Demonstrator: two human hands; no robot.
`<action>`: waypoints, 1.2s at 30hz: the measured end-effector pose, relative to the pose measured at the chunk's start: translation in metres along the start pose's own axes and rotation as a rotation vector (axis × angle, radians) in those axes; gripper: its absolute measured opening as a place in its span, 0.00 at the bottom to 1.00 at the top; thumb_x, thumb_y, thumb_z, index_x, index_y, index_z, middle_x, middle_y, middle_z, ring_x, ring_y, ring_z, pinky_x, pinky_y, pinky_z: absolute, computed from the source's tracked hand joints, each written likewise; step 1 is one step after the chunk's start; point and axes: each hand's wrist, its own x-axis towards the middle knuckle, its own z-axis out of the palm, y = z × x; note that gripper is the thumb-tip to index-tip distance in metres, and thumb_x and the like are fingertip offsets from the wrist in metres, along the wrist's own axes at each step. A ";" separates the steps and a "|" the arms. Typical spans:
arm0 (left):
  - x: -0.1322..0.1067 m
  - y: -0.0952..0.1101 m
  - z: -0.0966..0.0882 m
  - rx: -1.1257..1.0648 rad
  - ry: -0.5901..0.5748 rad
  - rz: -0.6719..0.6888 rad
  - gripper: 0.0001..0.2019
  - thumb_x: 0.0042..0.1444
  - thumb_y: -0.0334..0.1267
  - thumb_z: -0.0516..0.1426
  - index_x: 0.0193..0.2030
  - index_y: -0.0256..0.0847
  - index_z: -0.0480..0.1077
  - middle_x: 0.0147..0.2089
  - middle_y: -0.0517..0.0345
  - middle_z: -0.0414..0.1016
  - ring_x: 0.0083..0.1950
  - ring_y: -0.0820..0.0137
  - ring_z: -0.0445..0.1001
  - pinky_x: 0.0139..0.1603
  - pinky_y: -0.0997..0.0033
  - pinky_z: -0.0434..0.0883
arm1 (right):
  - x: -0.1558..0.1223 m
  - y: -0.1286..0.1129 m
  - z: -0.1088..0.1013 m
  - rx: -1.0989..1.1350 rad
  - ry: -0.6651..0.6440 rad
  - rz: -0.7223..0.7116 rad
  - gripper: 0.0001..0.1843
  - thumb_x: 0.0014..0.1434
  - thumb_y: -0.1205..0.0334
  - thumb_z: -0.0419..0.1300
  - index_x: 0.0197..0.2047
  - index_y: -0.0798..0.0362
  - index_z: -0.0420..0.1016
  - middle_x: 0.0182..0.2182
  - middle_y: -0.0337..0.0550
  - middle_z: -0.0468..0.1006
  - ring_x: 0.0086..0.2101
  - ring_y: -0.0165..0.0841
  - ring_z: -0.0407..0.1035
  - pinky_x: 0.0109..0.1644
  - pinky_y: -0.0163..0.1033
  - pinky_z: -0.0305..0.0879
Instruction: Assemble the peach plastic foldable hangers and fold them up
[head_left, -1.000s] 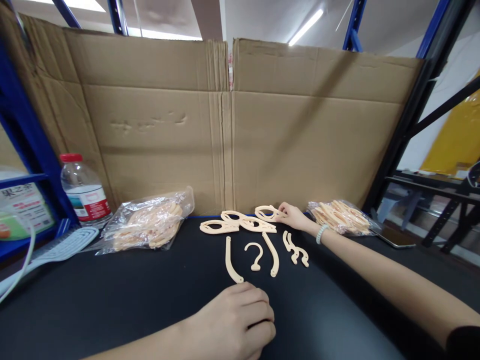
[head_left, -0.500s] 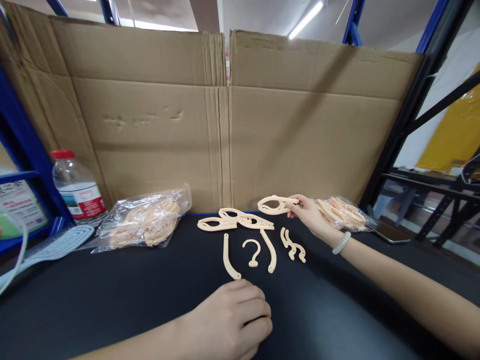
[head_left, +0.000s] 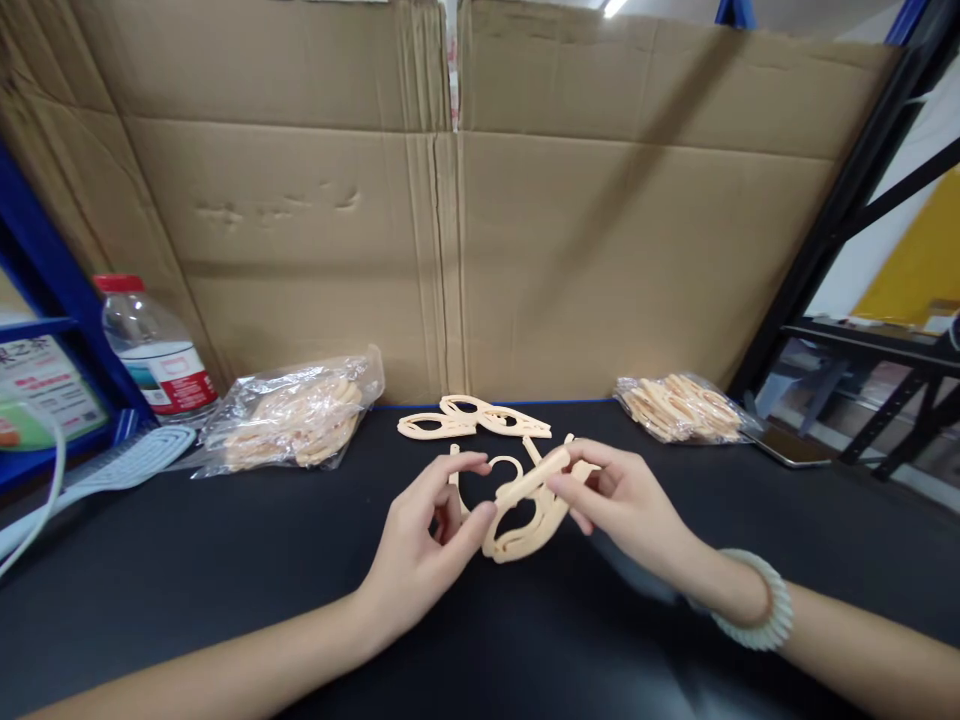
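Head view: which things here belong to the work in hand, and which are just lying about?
In hand: beige plastic piece, held by left hand and right hand; loose pieces behind it; left bag, right bag of similar pieces.
Lying about: water bottle, cardboard wall, flat dark device.

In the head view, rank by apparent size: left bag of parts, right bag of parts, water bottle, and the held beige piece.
1. left bag of parts, largest.
2. right bag of parts and water bottle: about alike.
3. beige piece in the right hand, smallest though nearest.
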 end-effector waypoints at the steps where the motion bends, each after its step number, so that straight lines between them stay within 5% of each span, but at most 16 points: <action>1: 0.000 0.001 0.001 0.007 -0.015 0.034 0.14 0.59 0.38 0.58 0.51 0.41 0.67 0.29 0.63 0.71 0.20 0.78 0.59 0.22 0.76 0.62 | -0.004 -0.001 0.004 0.002 -0.020 0.005 0.12 0.58 0.52 0.62 0.35 0.53 0.74 0.22 0.34 0.67 0.18 0.23 0.59 0.21 0.30 0.58; 3: -0.001 0.002 0.003 0.026 -0.041 0.113 0.15 0.55 0.36 0.62 0.50 0.41 0.69 0.34 0.60 0.74 0.19 0.80 0.57 0.20 0.78 0.61 | -0.009 -0.001 0.009 0.027 -0.046 0.002 0.10 0.58 0.54 0.63 0.35 0.52 0.75 0.22 0.34 0.68 0.18 0.23 0.61 0.21 0.30 0.60; 8: -0.003 0.001 0.005 0.056 -0.120 0.206 0.05 0.58 0.35 0.60 0.41 0.39 0.74 0.28 0.60 0.73 0.24 0.75 0.65 0.24 0.77 0.62 | -0.014 0.001 0.012 0.129 -0.102 0.028 0.09 0.55 0.56 0.66 0.36 0.52 0.76 0.24 0.35 0.70 0.19 0.26 0.67 0.23 0.32 0.68; 13: -0.005 0.001 0.002 0.000 -0.061 0.042 0.07 0.65 0.39 0.53 0.42 0.40 0.70 0.28 0.61 0.71 0.25 0.74 0.67 0.25 0.75 0.63 | -0.012 0.007 0.008 0.160 -0.049 0.061 0.13 0.55 0.55 0.66 0.41 0.52 0.76 0.19 0.34 0.72 0.20 0.30 0.71 0.25 0.35 0.71; 19: -0.006 -0.005 0.005 -0.152 0.063 -0.124 0.11 0.68 0.46 0.48 0.39 0.42 0.63 0.25 0.66 0.61 0.24 0.75 0.62 0.24 0.76 0.61 | -0.010 0.007 0.005 0.136 -0.041 0.063 0.11 0.57 0.54 0.64 0.33 0.54 0.74 0.20 0.37 0.73 0.21 0.29 0.71 0.25 0.34 0.70; 24: -0.005 -0.010 0.008 -0.264 0.123 -0.144 0.15 0.69 0.47 0.44 0.35 0.42 0.60 0.26 0.66 0.58 0.25 0.74 0.59 0.25 0.75 0.61 | -0.007 0.011 -0.001 0.080 0.045 0.060 0.14 0.58 0.51 0.63 0.33 0.53 0.70 0.23 0.36 0.70 0.22 0.26 0.65 0.24 0.31 0.64; 31: -0.005 -0.002 0.002 -0.209 -0.018 -0.092 0.15 0.68 0.47 0.46 0.34 0.40 0.62 0.24 0.66 0.58 0.22 0.76 0.59 0.22 0.76 0.59 | 0.003 0.018 -0.007 0.217 0.121 0.075 0.14 0.58 0.51 0.64 0.33 0.51 0.65 0.29 0.38 0.73 0.24 0.25 0.58 0.22 0.29 0.52; 36: 0.000 0.004 -0.002 -0.153 -0.219 0.081 0.11 0.64 0.44 0.52 0.33 0.40 0.63 0.31 0.60 0.64 0.31 0.71 0.64 0.33 0.71 0.65 | 0.003 0.024 -0.005 0.238 0.063 0.070 0.14 0.55 0.53 0.66 0.39 0.53 0.71 0.29 0.38 0.72 0.23 0.24 0.60 0.23 0.30 0.59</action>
